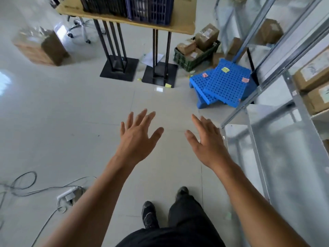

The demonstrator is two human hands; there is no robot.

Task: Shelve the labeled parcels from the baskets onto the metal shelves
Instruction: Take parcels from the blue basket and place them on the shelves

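Observation:
My left hand (pixel 138 138) and my right hand (pixel 207 141) are stretched out over the white tiled floor, palms down, fingers spread, holding nothing. A dark green basket (pixel 195 58) with several brown labeled parcels (pixel 206 36) stands on the floor ahead to the right, beside the table legs. The metal shelves (pixel 277 56) run along the right side. Brown parcels with white labels (pixel 313 73) lie on a shelf at the far right, and another parcel (pixel 270 31) sits on a farther shelf.
Blue perforated plastic panels (pixel 226 82) with sticky notes lean on the floor by the shelf post. A wooden table (pixel 183 22) carries a black basket (pixel 105 4) and a blue basket (pixel 151 9). Cables and a power strip (pixel 67 193) lie at the lower left. A wrapped box (pixel 41 47) stands far left.

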